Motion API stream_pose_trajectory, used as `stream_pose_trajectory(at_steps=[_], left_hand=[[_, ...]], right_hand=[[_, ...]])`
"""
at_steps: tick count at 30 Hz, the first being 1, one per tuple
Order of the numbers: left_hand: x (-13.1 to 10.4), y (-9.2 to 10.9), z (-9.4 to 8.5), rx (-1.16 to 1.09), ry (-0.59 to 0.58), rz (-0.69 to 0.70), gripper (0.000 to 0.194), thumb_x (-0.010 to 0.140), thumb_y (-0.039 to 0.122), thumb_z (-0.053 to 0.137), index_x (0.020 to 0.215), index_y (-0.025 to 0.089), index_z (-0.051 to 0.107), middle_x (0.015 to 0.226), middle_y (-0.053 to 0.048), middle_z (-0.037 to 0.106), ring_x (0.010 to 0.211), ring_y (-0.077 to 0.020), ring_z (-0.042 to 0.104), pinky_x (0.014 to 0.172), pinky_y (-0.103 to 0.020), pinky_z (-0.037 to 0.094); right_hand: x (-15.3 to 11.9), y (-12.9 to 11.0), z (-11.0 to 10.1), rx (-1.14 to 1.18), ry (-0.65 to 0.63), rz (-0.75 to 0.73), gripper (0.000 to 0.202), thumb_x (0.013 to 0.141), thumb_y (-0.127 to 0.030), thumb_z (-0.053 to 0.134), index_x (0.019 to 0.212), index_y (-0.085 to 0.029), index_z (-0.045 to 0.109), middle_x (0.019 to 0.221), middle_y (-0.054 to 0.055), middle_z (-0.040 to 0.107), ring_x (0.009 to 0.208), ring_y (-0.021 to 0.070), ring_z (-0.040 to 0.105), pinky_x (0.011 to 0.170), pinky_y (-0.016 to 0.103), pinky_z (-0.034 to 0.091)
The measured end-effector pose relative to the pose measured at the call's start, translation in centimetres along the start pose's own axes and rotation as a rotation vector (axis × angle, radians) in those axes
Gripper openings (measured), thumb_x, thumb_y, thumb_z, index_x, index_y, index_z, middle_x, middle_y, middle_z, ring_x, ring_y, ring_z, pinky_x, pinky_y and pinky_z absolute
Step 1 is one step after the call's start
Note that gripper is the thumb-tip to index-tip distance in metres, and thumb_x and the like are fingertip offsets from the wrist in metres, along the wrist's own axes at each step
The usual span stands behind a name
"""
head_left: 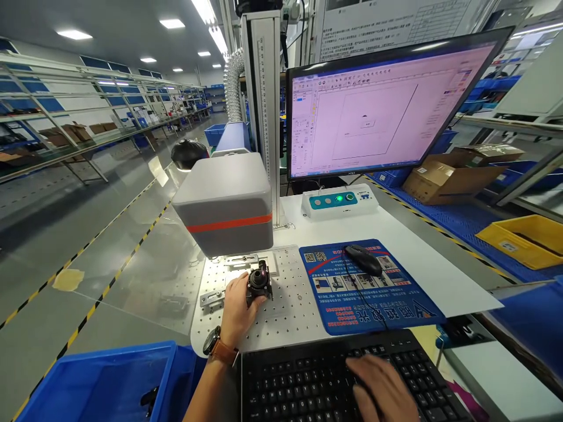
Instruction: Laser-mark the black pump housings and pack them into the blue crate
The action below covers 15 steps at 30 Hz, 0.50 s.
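My left hand, with a watch on its wrist, is closed on a small black part with a round lens-like front. That part is on the perforated metal plate, just below the grey machine head with its orange stripe. My right hand is over the right side of the black keyboard, fingers stretched out and partly blurred. Whether its fingertips touch the keys I cannot tell. Flat metal brackets lie on the plate beside my left hand.
A monitor shows a drawing program behind a white control box with a lit green button. A black mouse lies on a blue mat. At the lower left is a blue bin holding a black part.
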<state>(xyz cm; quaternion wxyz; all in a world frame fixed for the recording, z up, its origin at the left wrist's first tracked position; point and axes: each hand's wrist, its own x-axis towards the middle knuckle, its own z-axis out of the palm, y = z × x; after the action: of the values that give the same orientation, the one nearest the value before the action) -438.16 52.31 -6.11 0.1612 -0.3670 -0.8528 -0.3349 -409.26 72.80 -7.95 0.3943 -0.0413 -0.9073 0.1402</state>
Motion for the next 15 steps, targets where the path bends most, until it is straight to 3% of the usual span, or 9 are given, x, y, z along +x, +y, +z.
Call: stream_pose_trajectory(at_steps=[4, 8, 15], left_hand=[[0.0, 0.0, 0.0, -0.008, 0.004, 0.003, 0.043, 0.087, 0.025, 0.070, 0.129, 0.021, 0.062, 0.127, -0.013, 0.074, 0.130, -0.0371, 0.063, 0.108, -0.061, 0.051], [0.0, 0.1, -0.1, -0.004, 0.000, 0.008, 0.045, 0.084, 0.022, 0.072, 0.128, 0.021, 0.061, 0.128, -0.013, 0.074, 0.127, -0.0372, 0.065, 0.107, -0.060, 0.053], [0.2, 0.5, -0.5, -0.010, -0.005, 0.012, 0.046, 0.084, 0.020, 0.073, 0.129, 0.021, 0.060, 0.128, -0.013, 0.073, 0.127, -0.0374, 0.065, 0.106, -0.061, 0.052]], right_hand=[[5.3, 3.5, 0.2, -0.001, 0.092, 0.205, 0.029, 0.105, -0.043, 0.048, 0.115, -0.024, 0.068, 0.094, 0.007, 0.077, 0.086, 0.0248, 0.074, 0.070, 0.039, 0.063], [6.3, 5.7, 2.1, 0.083, 0.033, 0.400, 0.039, 0.105, -0.055, 0.047, 0.111, -0.023, 0.070, 0.096, 0.009, 0.076, 0.083, 0.0249, 0.073, 0.060, 0.037, 0.062], [4.8, 6.7, 4.1, -0.023, 0.041, 0.277, 0.039, 0.106, -0.054, 0.046, 0.110, -0.023, 0.069, 0.093, 0.008, 0.072, 0.087, 0.0245, 0.067, 0.065, 0.038, 0.058]])
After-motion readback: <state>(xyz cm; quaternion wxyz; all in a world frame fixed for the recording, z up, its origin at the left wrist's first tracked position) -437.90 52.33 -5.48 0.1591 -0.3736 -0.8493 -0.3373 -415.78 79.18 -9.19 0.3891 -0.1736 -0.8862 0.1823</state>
